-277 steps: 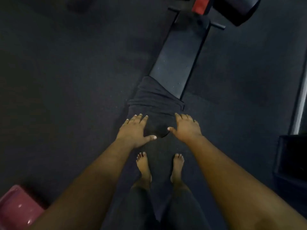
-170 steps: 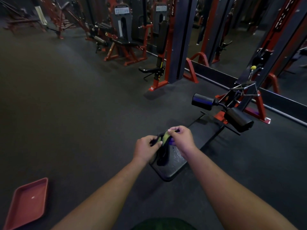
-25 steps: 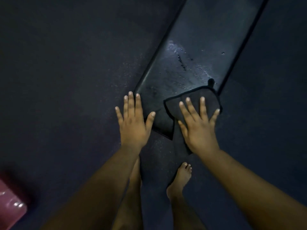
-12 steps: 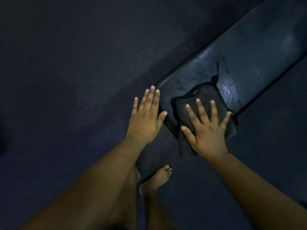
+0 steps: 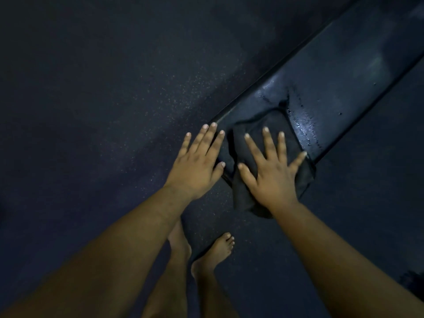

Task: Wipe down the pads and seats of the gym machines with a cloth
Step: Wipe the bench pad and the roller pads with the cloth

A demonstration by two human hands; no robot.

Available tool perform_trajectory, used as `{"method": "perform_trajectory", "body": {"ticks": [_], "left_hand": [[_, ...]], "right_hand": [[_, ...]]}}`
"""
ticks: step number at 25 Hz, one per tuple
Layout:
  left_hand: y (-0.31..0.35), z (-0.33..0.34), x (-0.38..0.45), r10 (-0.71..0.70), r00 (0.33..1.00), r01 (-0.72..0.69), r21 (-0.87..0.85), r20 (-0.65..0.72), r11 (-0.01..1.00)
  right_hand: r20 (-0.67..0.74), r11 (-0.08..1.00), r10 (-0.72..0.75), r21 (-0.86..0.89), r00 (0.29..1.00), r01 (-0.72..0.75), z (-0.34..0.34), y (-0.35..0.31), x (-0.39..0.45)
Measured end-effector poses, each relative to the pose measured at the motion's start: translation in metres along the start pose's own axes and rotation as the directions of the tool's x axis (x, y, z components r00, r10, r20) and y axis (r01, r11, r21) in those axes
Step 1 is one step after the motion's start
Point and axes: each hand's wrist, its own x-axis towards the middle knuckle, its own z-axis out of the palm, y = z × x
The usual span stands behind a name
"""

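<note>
Where we look for brands, labels or writing, we find none that can be read; the scene is dim and every surface is dark.

Item 1: long black padded bench seat, vinyl-like, running from the upper right down to its near end at the middle of the view. We note a wet sheen and scattered droplets on the stretch just beyond the cloth.

Item 2: dark, soft wiping cloth, crumpled, lying over the near end of the seat. Its lower edge hangs past the end of the pad toward the floor.

Item 3: right hand, flat on top of the cloth, fingers straight and spread wide, palm pressing the cloth against the pad. Nothing is pinched or curled around.

Item 4: left hand, also flat with fingers straight and close together, lying at the left edge of the seat's near end, just beside the cloth. We cannot tell whether it bears on the pad edge or only hovers there; it holds nothing.

Item 5: dark speckled rubber floor, surrounding the bench.

Item 6: two bare feet, standing on the floor below the hands.
</note>
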Motion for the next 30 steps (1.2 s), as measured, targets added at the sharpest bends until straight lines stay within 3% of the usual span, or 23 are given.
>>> {"method": "perform_trajectory", "body": {"ticks": [3,6,9,12,17,21,25,30], "left_hand": [[0.011,-0.008,0.026,0.013,1.0,-0.013,-0.04,-0.002,0.999],[0.023,0.0,0.05,0.023,0.999,-0.023,-0.008,-0.049,1.0],[0.025,0.009,0.052,0.045,0.996,-0.036,0.117,-0.079,0.992],[0.025,0.007,0.056,0.091,0.992,-0.075,0.182,-0.082,0.98],[0.038,-0.012,0.086,0.137,0.974,-0.148,-0.05,-0.183,0.988],[0.052,0.001,0.099,0.138,0.99,-0.131,0.225,-0.013,0.965],[0.053,0.003,0.098,0.119,0.992,-0.107,0.263,-0.029,0.959],[0.056,0.0,0.098,0.132,0.991,-0.124,0.249,-0.016,0.96]], "right_hand": [[0.091,0.998,-0.056,0.008,0.994,0.055,-0.008,0.014,0.022],[0.051,0.981,-0.196,0.013,0.979,0.195,-0.028,0.033,0.112],[-0.017,0.998,-0.042,0.053,0.999,0.043,-0.044,0.056,0.169],[-0.084,0.969,0.216,0.142,0.973,-0.203,-0.027,0.046,0.123],[0.053,0.935,0.257,0.237,0.965,-0.262,0.003,0.041,-0.01],[-0.011,0.775,0.465,0.489,0.885,-0.401,-0.001,0.073,0.027],[0.005,0.429,0.767,0.74,0.642,-0.518,0.002,0.056,0.027],[0.185,0.296,0.73,0.782,0.658,-0.549,0.008,0.022,-0.014]]}}
